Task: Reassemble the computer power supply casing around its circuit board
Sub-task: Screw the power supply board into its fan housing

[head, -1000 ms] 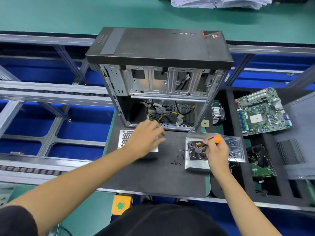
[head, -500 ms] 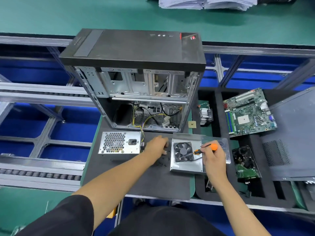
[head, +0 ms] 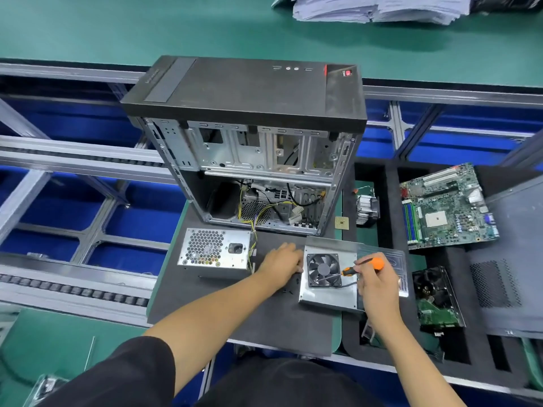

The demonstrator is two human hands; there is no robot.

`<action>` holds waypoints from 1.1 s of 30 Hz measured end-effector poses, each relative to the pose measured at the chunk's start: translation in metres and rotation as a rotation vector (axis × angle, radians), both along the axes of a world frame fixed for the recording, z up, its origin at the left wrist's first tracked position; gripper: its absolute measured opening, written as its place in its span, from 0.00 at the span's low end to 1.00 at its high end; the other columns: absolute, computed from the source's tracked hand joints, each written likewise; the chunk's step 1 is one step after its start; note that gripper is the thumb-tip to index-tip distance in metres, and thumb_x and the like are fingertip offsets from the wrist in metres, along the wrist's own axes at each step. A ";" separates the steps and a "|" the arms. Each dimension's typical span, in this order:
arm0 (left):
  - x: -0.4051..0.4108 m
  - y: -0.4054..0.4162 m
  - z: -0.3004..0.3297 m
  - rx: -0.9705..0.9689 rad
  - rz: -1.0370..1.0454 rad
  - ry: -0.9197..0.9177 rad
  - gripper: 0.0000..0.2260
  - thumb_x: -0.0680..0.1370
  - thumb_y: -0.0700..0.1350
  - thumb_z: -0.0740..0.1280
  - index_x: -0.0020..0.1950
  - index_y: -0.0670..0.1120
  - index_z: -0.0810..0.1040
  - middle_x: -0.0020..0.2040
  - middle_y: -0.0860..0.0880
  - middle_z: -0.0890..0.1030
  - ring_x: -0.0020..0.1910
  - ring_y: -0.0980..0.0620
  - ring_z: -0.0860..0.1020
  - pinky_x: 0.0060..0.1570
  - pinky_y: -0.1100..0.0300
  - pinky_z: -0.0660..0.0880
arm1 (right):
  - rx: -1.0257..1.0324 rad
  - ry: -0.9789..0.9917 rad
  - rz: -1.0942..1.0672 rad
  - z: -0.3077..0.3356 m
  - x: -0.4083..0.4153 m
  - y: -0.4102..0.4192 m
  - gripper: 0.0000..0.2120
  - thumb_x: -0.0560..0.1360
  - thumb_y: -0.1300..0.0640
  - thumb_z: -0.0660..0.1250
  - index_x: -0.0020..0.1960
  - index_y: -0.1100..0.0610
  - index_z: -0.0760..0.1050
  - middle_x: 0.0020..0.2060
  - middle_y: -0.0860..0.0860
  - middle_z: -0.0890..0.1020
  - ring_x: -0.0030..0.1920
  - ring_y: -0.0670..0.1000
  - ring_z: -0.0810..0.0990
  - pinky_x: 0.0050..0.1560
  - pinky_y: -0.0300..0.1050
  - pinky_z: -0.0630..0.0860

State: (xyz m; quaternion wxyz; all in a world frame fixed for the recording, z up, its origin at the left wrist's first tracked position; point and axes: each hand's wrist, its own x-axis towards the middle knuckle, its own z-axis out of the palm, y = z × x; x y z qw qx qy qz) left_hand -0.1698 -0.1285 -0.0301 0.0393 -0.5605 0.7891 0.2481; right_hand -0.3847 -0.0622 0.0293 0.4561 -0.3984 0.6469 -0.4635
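On the black mat (head: pixel 235 318) lies the silver power supply cover (head: pixel 329 295) with a black fan (head: pixel 323 269) set in it. My right hand (head: pixel 376 286) grips an orange-handled screwdriver (head: pixel 363 267), tip at the fan's lower left corner. My left hand (head: pixel 282 267) rests on the mat at the cover's left edge, above several small black screws (head: pixel 286 292). The power supply body (head: pixel 216 252), a silver box with a honeycomb grille, stands to the left, its wires running into the computer tower.
An open computer tower (head: pixel 249 148) stands behind the mat. A black foam tray (head: pixel 390 201) at the right holds a motherboard (head: pixel 446 205), a heatsink (head: pixel 365 210), a CPU chip (head: pixel 341 223) and a drive (head: pixel 437 298). A grey side panel (head: pixel 517 259) lies far right.
My left hand left the power supply body and moved right to the cover's left edge. The screwdriver stays at the fan. The camera view shifted.
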 end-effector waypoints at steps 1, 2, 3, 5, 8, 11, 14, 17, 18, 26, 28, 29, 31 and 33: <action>0.000 0.000 0.002 -0.020 0.026 0.021 0.06 0.82 0.47 0.67 0.55 0.46 0.77 0.55 0.48 0.77 0.59 0.47 0.73 0.56 0.50 0.71 | -0.001 -0.005 0.001 0.002 0.001 -0.001 0.05 0.75 0.61 0.64 0.40 0.55 0.72 0.24 0.48 0.69 0.26 0.52 0.62 0.28 0.45 0.60; -0.001 0.001 0.006 -0.041 0.069 0.056 0.04 0.82 0.46 0.66 0.54 0.47 0.76 0.54 0.49 0.78 0.57 0.48 0.75 0.53 0.52 0.70 | -0.005 -0.014 0.000 0.004 0.003 -0.003 0.05 0.75 0.62 0.64 0.40 0.56 0.72 0.24 0.49 0.69 0.26 0.52 0.62 0.28 0.46 0.60; 0.000 0.001 0.010 -0.052 0.113 0.103 0.02 0.83 0.45 0.66 0.53 0.48 0.74 0.52 0.50 0.79 0.54 0.48 0.77 0.49 0.53 0.69 | -0.014 -0.026 -0.001 0.008 0.005 -0.005 0.04 0.74 0.61 0.65 0.40 0.57 0.71 0.24 0.51 0.68 0.27 0.52 0.61 0.28 0.47 0.59; 0.002 0.005 0.024 -0.020 0.202 0.223 0.04 0.82 0.43 0.66 0.49 0.49 0.73 0.47 0.52 0.81 0.47 0.49 0.79 0.45 0.54 0.72 | -0.050 -0.041 -0.001 0.021 0.008 -0.010 0.06 0.71 0.56 0.65 0.40 0.58 0.70 0.24 0.55 0.67 0.26 0.54 0.62 0.27 0.48 0.59; 0.017 0.014 0.052 0.075 0.262 0.521 0.06 0.78 0.43 0.74 0.48 0.49 0.77 0.42 0.54 0.83 0.42 0.57 0.81 0.46 0.60 0.78 | -0.152 -0.045 -0.008 0.046 0.017 -0.020 0.05 0.72 0.55 0.63 0.40 0.56 0.71 0.23 0.55 0.72 0.22 0.57 0.68 0.24 0.47 0.67; 0.042 0.024 0.079 0.125 0.281 0.770 0.09 0.73 0.45 0.79 0.46 0.52 0.80 0.41 0.54 0.83 0.40 0.59 0.79 0.43 0.68 0.76 | -0.253 -0.081 0.012 0.071 0.032 -0.029 0.03 0.72 0.57 0.63 0.40 0.56 0.73 0.23 0.56 0.74 0.22 0.61 0.73 0.25 0.44 0.73; 0.063 0.033 0.091 0.142 0.353 0.896 0.08 0.73 0.45 0.78 0.44 0.55 0.81 0.41 0.54 0.83 0.40 0.53 0.80 0.44 0.66 0.76 | -0.277 -0.113 0.076 0.087 0.052 -0.036 0.04 0.70 0.56 0.64 0.37 0.53 0.73 0.23 0.55 0.73 0.20 0.60 0.70 0.20 0.45 0.70; 0.075 0.039 0.091 0.132 0.459 1.025 0.08 0.74 0.43 0.76 0.44 0.56 0.83 0.40 0.54 0.83 0.41 0.54 0.83 0.46 0.63 0.78 | -0.272 -0.103 0.140 0.095 0.070 -0.039 0.04 0.70 0.56 0.65 0.37 0.53 0.72 0.25 0.58 0.76 0.21 0.60 0.69 0.19 0.51 0.68; 0.078 0.040 0.090 0.126 0.488 1.065 0.07 0.75 0.42 0.75 0.44 0.55 0.83 0.40 0.52 0.84 0.42 0.52 0.84 0.47 0.62 0.79 | -0.267 -0.112 0.147 0.096 0.075 -0.041 0.04 0.70 0.56 0.65 0.37 0.53 0.72 0.26 0.60 0.76 0.20 0.59 0.69 0.19 0.49 0.68; 0.095 0.046 0.086 0.208 0.636 1.309 0.10 0.76 0.36 0.72 0.43 0.52 0.83 0.42 0.41 0.86 0.42 0.44 0.86 0.45 0.60 0.80 | -0.304 -0.157 0.172 0.102 0.107 -0.048 0.05 0.71 0.60 0.65 0.38 0.52 0.74 0.26 0.58 0.76 0.22 0.56 0.70 0.21 0.45 0.70; 0.098 0.046 0.086 0.205 0.656 1.339 0.08 0.77 0.35 0.72 0.44 0.48 0.82 0.42 0.40 0.85 0.40 0.45 0.86 0.44 0.59 0.81 | -0.308 -0.178 0.182 0.103 0.112 -0.050 0.07 0.71 0.62 0.64 0.37 0.51 0.74 0.27 0.59 0.76 0.22 0.56 0.71 0.22 0.46 0.71; 0.100 0.045 0.085 0.202 0.668 1.356 0.08 0.77 0.33 0.71 0.44 0.46 0.82 0.41 0.41 0.85 0.40 0.46 0.85 0.44 0.59 0.81 | -0.309 -0.190 0.188 0.104 0.114 -0.051 0.08 0.71 0.62 0.64 0.37 0.51 0.74 0.28 0.60 0.76 0.23 0.56 0.71 0.22 0.45 0.70; 0.104 0.046 0.086 0.203 0.688 1.382 0.09 0.78 0.32 0.69 0.44 0.45 0.81 0.41 0.41 0.85 0.39 0.47 0.85 0.44 0.59 0.81 | -0.318 -0.203 0.202 0.106 0.118 -0.053 0.08 0.71 0.63 0.64 0.37 0.51 0.74 0.28 0.60 0.76 0.23 0.55 0.71 0.22 0.45 0.70; 0.106 0.046 0.087 0.210 0.692 1.395 0.10 0.78 0.32 0.69 0.44 0.46 0.82 0.41 0.41 0.85 0.39 0.47 0.85 0.44 0.59 0.80 | -0.323 -0.211 0.213 0.107 0.121 -0.053 0.08 0.70 0.64 0.63 0.38 0.52 0.75 0.29 0.62 0.75 0.23 0.55 0.71 0.22 0.44 0.70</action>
